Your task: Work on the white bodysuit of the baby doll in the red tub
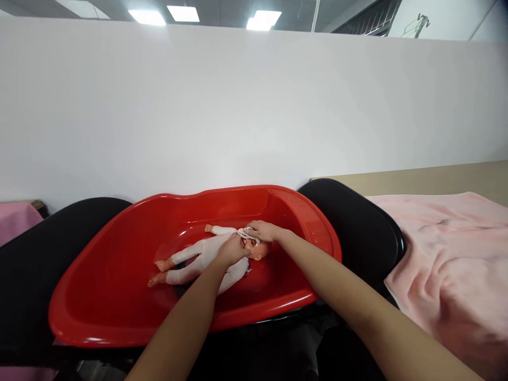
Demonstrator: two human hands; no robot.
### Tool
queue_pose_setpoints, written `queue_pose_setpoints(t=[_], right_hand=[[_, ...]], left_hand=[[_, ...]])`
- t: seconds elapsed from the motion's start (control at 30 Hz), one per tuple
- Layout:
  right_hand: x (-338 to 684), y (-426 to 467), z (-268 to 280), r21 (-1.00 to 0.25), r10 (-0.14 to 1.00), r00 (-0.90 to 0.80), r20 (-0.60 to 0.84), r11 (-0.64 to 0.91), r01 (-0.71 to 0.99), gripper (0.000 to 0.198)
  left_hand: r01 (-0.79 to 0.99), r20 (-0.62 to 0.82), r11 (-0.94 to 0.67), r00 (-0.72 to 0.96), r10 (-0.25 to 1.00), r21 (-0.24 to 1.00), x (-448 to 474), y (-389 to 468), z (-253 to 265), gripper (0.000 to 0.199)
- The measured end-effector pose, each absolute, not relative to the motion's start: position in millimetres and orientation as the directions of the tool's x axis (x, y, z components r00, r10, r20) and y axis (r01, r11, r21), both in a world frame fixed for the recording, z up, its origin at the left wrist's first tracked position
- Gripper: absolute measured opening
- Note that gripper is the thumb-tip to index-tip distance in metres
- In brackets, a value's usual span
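Red tub (119, 296) holds a doll (198, 259). Right hand (264, 230) fingers pinch a white cloth (246, 233) at its face; left hand (232, 250) fingers curl on its chest

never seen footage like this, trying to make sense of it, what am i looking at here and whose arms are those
There is no machine here. A person wears a camera on the head, so this single picture looks forward and down along their own two bare arms. A red tub sits on a black surface before a white wall. A doll in white clothes lies on its back in the tub. The left hand rests on the doll's chest by the chin. The right hand presses a small white cloth near the doll's face. A pink towel lies to the right.
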State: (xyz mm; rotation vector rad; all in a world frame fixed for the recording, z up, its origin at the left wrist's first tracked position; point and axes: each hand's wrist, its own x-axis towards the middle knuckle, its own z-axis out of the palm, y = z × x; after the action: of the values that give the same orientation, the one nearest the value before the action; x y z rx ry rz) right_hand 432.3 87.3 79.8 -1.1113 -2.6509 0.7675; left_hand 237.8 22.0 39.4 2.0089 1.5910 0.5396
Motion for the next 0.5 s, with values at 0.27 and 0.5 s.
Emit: queue_pose_setpoints(t=[0.27, 0.5], right_hand=[[427.5, 94.6, 73.3, -0.531, 0.752, -0.643, -0.143, 0.490, 0.691, 0.047], [433.3, 90.8, 75.3, -0.659, 0.844, -0.436, -0.313, 0.138, 0.739, 0.046]], left_hand=[[0.789, -0.004, -0.165, 0.207, 0.978, 0.591, 241.6, 21.1, 41.7, 0.043], [0.824, -0.025, -0.176, 0.224, 0.974, 0.538, 244.8, 19.2, 48.4, 0.051]])
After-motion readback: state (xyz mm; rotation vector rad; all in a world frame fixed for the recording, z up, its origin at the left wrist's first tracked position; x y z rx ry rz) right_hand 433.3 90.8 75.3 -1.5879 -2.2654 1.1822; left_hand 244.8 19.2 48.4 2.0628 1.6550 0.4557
